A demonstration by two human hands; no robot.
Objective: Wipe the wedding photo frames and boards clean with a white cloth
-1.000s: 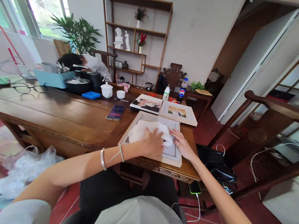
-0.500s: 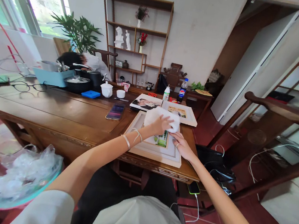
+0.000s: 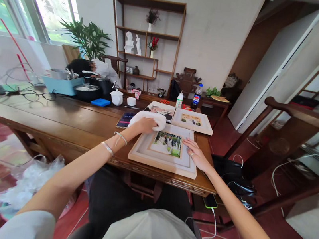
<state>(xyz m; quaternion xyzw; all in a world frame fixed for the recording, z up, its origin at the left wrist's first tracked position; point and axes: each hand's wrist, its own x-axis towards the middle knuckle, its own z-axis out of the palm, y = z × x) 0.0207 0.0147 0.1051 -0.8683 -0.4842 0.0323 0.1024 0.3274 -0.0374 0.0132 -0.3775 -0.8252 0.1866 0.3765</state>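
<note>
A light wooden picture frame with a photo in it lies flat on the near right end of the wooden table. My left hand is closed on a white cloth at the frame's far left corner. My right hand lies flat, fingers spread, on the frame's right edge.
Two more framed pictures lie beyond. A phone lies left of the cloth. Bottles, cups, pots and a blue box stand farther back, where another person sits. A wooden chair is at right; a plastic bag lies on the floor.
My left hand carried the cloth from the frame's middle up to its far edge, then left to the far left corner, uncovering the photo. My right hand stayed on the right edge.
</note>
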